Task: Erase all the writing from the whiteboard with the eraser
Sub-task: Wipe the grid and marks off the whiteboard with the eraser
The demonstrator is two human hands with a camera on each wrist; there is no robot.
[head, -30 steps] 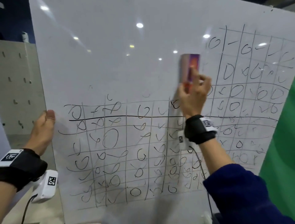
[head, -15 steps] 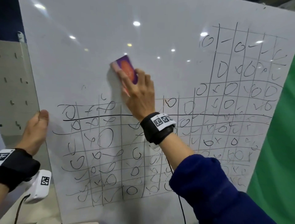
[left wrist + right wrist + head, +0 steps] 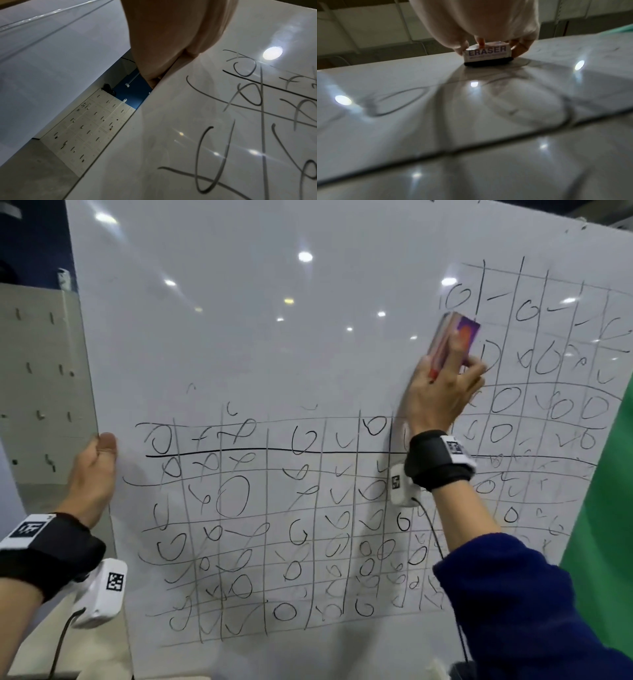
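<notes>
Your right hand (image 3: 438,395) grips the eraser (image 3: 454,340), fingers (image 3: 459,350) curled over its purple and orange back and the thumb on its side, at about 2 o'clock on the whiteboard (image 3: 239,337). In the right wrist view the eraser (image 3: 488,55) shows the word ERASER on its end, and its dark felt pad lies flat against the board, pinched between thumb and fingers (image 3: 522,46).

The eraser sits at the left edge of the upper right block of writing (image 3: 548,364), a grid of circles and ticks that runs toward 3 o'clock. Above and to the left of it, from 10 to 1 o'clock, the board is wiped apart from a few faint strokes. A larger grid (image 3: 274,525) of circles, ticks and crosses covers the lower half from 7 to 5 o'clock, with one heavy dark horizontal line (image 3: 239,451) across its top row.

Your left hand (image 3: 94,474) holds the board's left edge at 9 o'clock, thumb on the front face and the fingers out of sight behind it. The left wrist view shows that hand (image 3: 171,40) clamped on the edge, with pale lockers (image 3: 89,128) beyond. A green surface (image 3: 609,508) stands past the board's right edge.
</notes>
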